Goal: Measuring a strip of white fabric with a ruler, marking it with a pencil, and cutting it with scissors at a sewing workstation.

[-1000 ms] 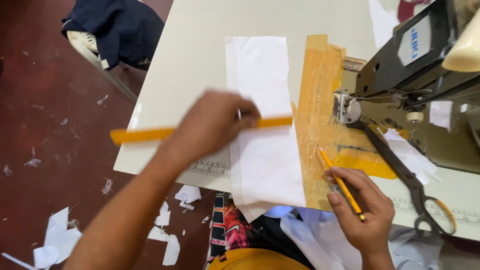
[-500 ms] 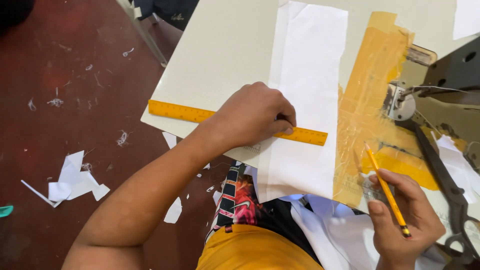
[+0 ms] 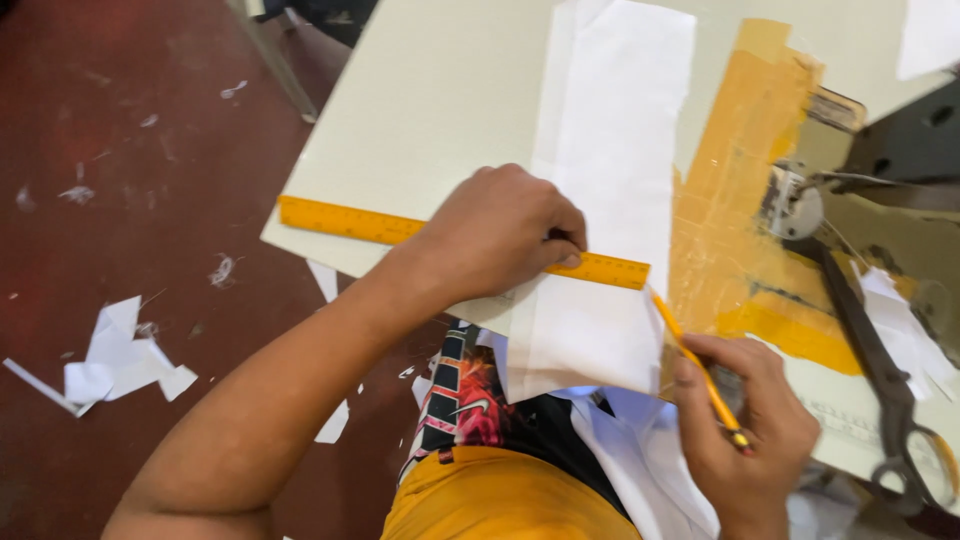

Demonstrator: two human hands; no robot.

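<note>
The long yellow plastic ruler [image 3: 360,223] looks smooth and faintly glossy, lying across the white strip of thin matt cloth [image 3: 610,200]. The cream tabletop [image 3: 440,100] is smooth and matt; at its 3 o'clock edge, shiny amber tape [image 3: 735,190] — wrinkled, glossy. Dark metal scissors [image 3: 880,380] look dull — worn. Slim yellow pencil [image 3: 700,370], glossy.
</note>
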